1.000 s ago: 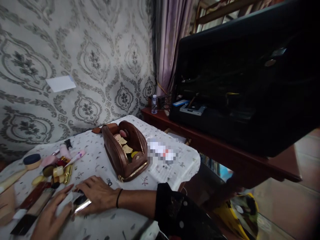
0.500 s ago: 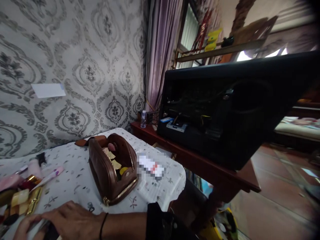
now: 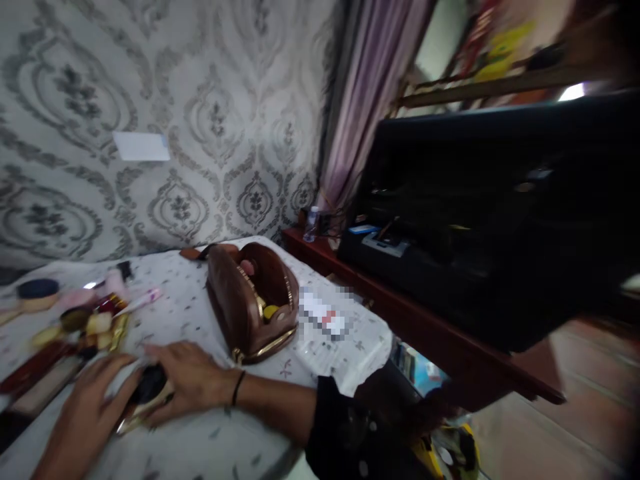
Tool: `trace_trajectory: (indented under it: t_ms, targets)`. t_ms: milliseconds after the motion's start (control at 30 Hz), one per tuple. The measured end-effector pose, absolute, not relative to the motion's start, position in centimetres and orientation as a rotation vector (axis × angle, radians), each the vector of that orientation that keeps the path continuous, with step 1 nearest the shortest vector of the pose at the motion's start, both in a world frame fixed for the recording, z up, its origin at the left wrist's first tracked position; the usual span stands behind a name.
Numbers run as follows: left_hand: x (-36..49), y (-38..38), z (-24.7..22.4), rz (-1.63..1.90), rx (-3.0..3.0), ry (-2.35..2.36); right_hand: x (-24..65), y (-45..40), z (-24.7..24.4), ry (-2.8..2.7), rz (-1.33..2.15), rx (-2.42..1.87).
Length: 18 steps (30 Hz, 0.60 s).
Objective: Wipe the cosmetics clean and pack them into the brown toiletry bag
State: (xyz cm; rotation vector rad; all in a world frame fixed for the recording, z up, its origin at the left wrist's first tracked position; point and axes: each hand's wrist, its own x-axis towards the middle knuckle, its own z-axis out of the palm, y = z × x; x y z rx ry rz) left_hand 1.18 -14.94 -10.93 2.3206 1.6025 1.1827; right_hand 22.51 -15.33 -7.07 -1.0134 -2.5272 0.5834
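Note:
A small cosmetic item with a dark round top (image 3: 149, 385) and a pale, gold-looking edge is between my hands, low over the cloth; blur hides its exact kind. My right hand (image 3: 195, 377) grips it from the right with thumb and fingers curved round it. From the left, the fingers of my left hand (image 3: 93, 403) close against its other side. Beyond my right hand stands a brown leather makeup bag (image 3: 233, 303), unzipped, with a pink puff (image 3: 247, 268) and a yellow item (image 3: 271, 313) showing inside.
Loose cosmetics, among them a gold case (image 3: 119, 332), a pink-capped tube (image 3: 143, 300) and a dark-lidded jar (image 3: 38, 293), lie left on the patterned white cloth (image 3: 270, 427). A blurred-out white packet (image 3: 325, 313) lies right of the bag. A large black cabinet (image 3: 480, 220) stands on the red-brown table (image 3: 530, 377).
The view has swung left and down, so the bag and cabinet sit further right. Both hands now show more fully, and the dark-topped item between them is plainer.

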Motion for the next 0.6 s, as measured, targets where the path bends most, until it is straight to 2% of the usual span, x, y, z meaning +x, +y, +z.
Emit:
trace_trajectory:
  t_ms: [267, 600]
  targets:
    - [2.6, -16.6, -7.8, 1.078, 2.215, 1.571, 23.1, -14.5, -8.5, -2.332, 0.824, -0.858]
    - [3.6, -17.5, -7.2, 1.063, 2.38, 1.348, 22.6, -14.9, -9.3, -2.237, 0.809, -0.788]
